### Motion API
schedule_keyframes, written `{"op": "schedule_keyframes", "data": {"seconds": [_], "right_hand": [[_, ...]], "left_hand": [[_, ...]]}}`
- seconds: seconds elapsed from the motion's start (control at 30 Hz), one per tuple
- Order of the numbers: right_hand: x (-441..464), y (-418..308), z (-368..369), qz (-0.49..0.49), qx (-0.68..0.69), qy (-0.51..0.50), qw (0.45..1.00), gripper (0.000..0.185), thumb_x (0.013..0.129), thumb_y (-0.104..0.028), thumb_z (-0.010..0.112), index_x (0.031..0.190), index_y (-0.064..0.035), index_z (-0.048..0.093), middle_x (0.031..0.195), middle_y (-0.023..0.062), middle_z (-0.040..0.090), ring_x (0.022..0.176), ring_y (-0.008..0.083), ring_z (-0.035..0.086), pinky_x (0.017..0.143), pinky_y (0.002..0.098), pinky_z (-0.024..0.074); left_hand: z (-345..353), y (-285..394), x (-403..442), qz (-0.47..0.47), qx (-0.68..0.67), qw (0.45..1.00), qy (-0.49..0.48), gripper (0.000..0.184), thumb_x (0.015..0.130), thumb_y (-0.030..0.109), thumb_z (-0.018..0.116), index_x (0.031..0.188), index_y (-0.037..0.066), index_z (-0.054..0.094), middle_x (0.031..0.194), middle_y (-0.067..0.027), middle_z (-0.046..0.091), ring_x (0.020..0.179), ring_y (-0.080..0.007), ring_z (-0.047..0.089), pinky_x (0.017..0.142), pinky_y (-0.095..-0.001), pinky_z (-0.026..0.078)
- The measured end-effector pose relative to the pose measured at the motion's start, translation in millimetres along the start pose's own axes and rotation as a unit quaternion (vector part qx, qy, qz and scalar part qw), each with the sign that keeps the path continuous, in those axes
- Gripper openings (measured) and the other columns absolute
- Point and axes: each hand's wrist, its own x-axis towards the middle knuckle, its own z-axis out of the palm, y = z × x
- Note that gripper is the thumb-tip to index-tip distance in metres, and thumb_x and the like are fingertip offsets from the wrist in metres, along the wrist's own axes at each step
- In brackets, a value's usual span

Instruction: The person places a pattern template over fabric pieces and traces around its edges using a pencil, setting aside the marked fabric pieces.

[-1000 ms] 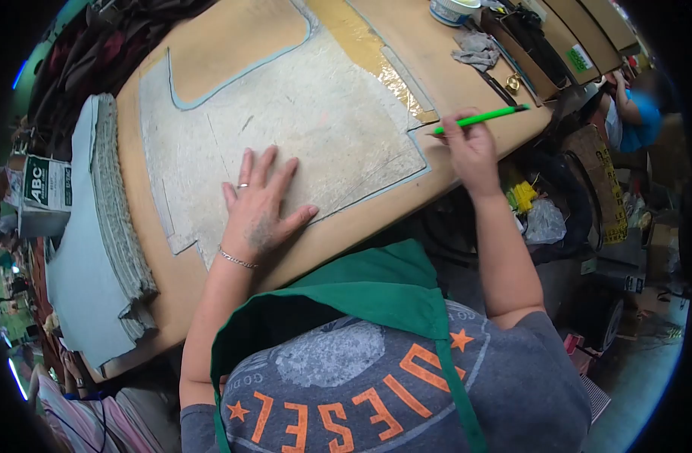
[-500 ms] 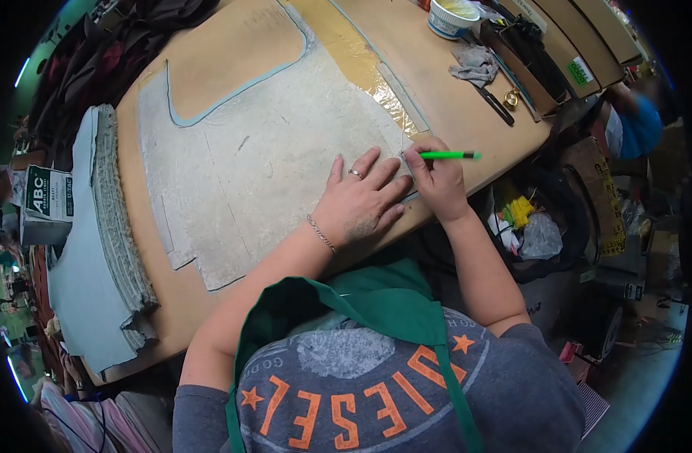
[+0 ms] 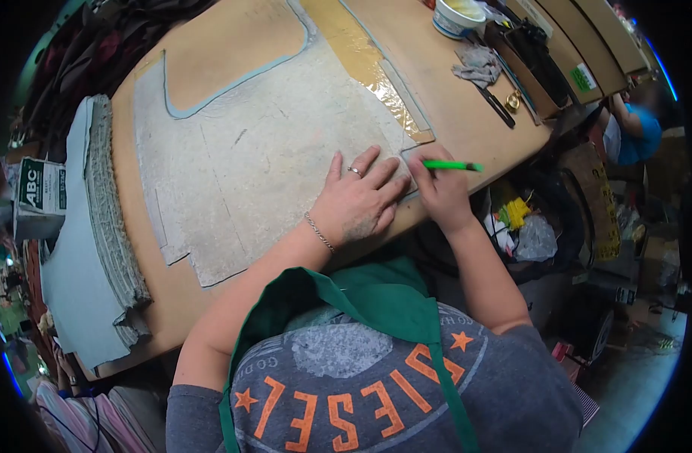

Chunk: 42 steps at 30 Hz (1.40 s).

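A large pale grey, worn pattern sheet [image 3: 263, 158] with a curved cut-out lies flat on the table. My left hand [image 3: 361, 195] rests on its near right corner, fingers spread and pressing down. Beside it, my right hand [image 3: 442, 192] grips a green pen [image 3: 452, 164] at the sheet's right edge. The pen's tip is hidden by my fingers. Shiny yellow-brown tape [image 3: 361, 57] covers the sheet's upper right strip.
A thick stack of light blue-grey fabric [image 3: 86, 241] lies at the table's left edge, by an ABC box [image 3: 42, 189]. At the upper right are a white tub [image 3: 458, 16], a crumpled rag [image 3: 478, 66], a black pen-like tool [image 3: 497, 107] and cardboard boxes [image 3: 580, 45]. Another person [image 3: 639, 130] is at the right.
My right hand has moved slightly down along the sheet's edge, and the pen's back end has tipped lower. My left hand stays on the sheet. The whole view has shifted a little.
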Motion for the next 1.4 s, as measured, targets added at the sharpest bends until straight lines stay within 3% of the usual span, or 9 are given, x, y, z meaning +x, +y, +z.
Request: {"op": "schedule_keyframes", "data": {"seconds": [0.17, 0.2, 0.3, 0.47, 0.7, 0.93, 1.03, 1.23, 1.4], "right_hand": [[-24, -16, -20, 0.070, 0.027, -0.033, 0.997, 0.013, 0.080, -0.011, 0.060, 0.083, -0.0028, 0.051, 0.073, 0.0151, 0.053, 0.062, 0.0321, 0.053, 0.058, 0.0347, 0.0432], [-21, -13, -15, 0.034, 0.000, -0.010, 0.999, 0.013, 0.081, -0.012, 0.060, 0.083, -0.0029, 0.051, 0.071, 0.0145, 0.053, 0.061, 0.0317, 0.053, 0.056, 0.0343, 0.0427], [-7, -18, -16, 0.066, 0.042, -0.042, 0.996, 0.013, 0.082, -0.013, 0.059, 0.083, -0.0031, 0.051, 0.071, 0.0154, 0.053, 0.062, 0.0331, 0.052, 0.056, 0.0345, 0.0425], [-2, 5, -25, 0.128, 0.185, 0.022, 0.974, 0.011, 0.085, -0.013, 0.057, 0.086, -0.0027, 0.054, 0.068, 0.0008, 0.055, 0.063, 0.0054, 0.051, 0.056, 0.0220, 0.0424], [14, 30, 17, 0.100, 0.176, 0.052, 0.978, 0.014, 0.083, -0.014, 0.061, 0.085, -0.0020, 0.055, 0.066, 0.0041, 0.055, 0.058, 0.0086, 0.051, 0.054, 0.0244, 0.0428], [-9, 5, -3, 0.018, 0.028, 0.037, 0.999, 0.013, 0.082, -0.012, 0.060, 0.085, -0.0020, 0.052, 0.069, 0.0103, 0.056, 0.059, 0.0224, 0.055, 0.055, 0.0306, 0.0437], [-19, 6, -8, 0.051, 0.061, 0.012, 0.997, 0.013, 0.081, -0.011, 0.060, 0.086, -0.0026, 0.052, 0.072, 0.0119, 0.057, 0.062, 0.0269, 0.056, 0.056, 0.0327, 0.0441], [13, 4, 12, 0.023, 0.043, 0.046, 0.998, 0.011, 0.081, -0.011, 0.060, 0.084, -0.0033, 0.052, 0.073, 0.0140, 0.057, 0.065, 0.0301, 0.057, 0.057, 0.0345, 0.0443], [-27, -16, -29, 0.097, 0.014, -0.041, 0.994, 0.009, 0.084, -0.010, 0.055, 0.082, -0.0011, 0.054, 0.068, 0.0088, 0.056, 0.063, 0.0146, 0.053, 0.058, 0.0280, 0.0426]], "left_hand": [[3, 1, -1, -0.001, 0.000, 1.000, 0.016, 0.043, 0.075, 0.025, 0.053, 0.117, 0.017, 0.048, 0.128, -0.0044, 0.040, 0.124, -0.0283, 0.032, 0.091, -0.0622, 0.028], [5, 2, -2, -0.001, -0.003, 1.000, 0.010, 0.044, 0.075, 0.025, 0.053, 0.117, 0.017, 0.047, 0.128, -0.0044, 0.040, 0.124, -0.0283, 0.032, 0.091, -0.0621, 0.028], [5, 1, -3, -0.004, 0.001, 1.000, 0.000, 0.045, 0.075, 0.026, 0.053, 0.119, 0.017, 0.046, 0.129, -0.0043, 0.040, 0.125, -0.0283, 0.031, 0.092, -0.0621, 0.028], [1, 2, -3, -0.018, 0.006, 1.000, -0.023, 0.048, 0.075, 0.028, 0.052, 0.121, 0.018, 0.044, 0.132, -0.0035, 0.036, 0.126, -0.0293, 0.028, 0.091, -0.0632, 0.027], [0, 1, -4, -0.014, 0.006, 1.000, -0.013, 0.049, 0.075, 0.030, 0.052, 0.123, 0.022, 0.043, 0.133, -0.0033, 0.035, 0.126, -0.0335, 0.027, 0.090, -0.0660, 0.026], [0, 1, -4, -0.016, 0.006, 1.000, -0.017, 0.050, 0.075, 0.030, 0.052, 0.123, 0.021, 0.043, 0.133, -0.0029, 0.034, 0.126, -0.0326, 0.027, 0.090, -0.0657, 0.026], [0, -1, -3, -0.022, 0.005, 1.000, -0.012, 0.050, 0.075, 0.030, 0.052, 0.123, 0.021, 0.043, 0.133, -0.0030, 0.034, 0.126, -0.0325, 0.028, 0.090, -0.0656, 0.026], [-2, 1, -3, -0.014, 0.006, 1.000, -0.019, 0.049, 0.075, 0.031, 0.052, 0.122, 0.020, 0.045, 0.133, -0.0037, 0.035, 0.126, -0.0323, 0.028, 0.089, -0.0657, 0.026], [7, -3, -4, -0.018, -0.004, 1.000, 0.014, 0.045, 0.076, 0.035, 0.051, 0.119, 0.020, 0.047, 0.132, -0.0037, 0.037, 0.126, -0.0315, 0.028, 0.089, -0.0646, 0.028]]}}
